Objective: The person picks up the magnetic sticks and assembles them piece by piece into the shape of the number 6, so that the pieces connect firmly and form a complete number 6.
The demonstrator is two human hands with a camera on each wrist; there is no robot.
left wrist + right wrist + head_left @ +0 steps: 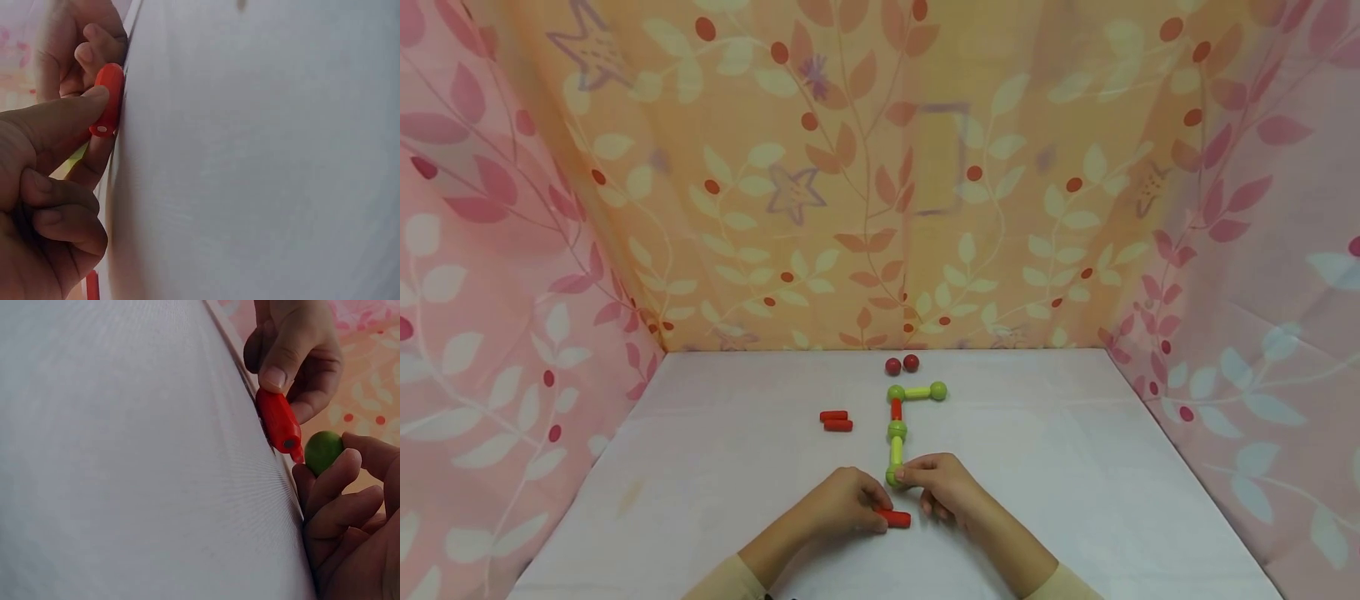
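Observation:
My left hand [847, 503] pinches a red rod [897, 519] between thumb and finger, low over the white surface. In the left wrist view the thumb lies along the red rod [109, 103], whose end has a pale round spot. My right hand [951, 493] holds the green ball [324, 452] at the near end of a jointed chain. Running away from that ball are a light green rod [896, 452], a second green ball [897, 429], a red rod [896, 409] and a third green ball [896, 393].
From the far ball, a light green rod [917, 392] leads right to another green ball [938, 390]. Two red rods [838, 425] lie left of the chain. Two dark red balls [892, 366] sit at the back, near the floral curtain [737, 208].

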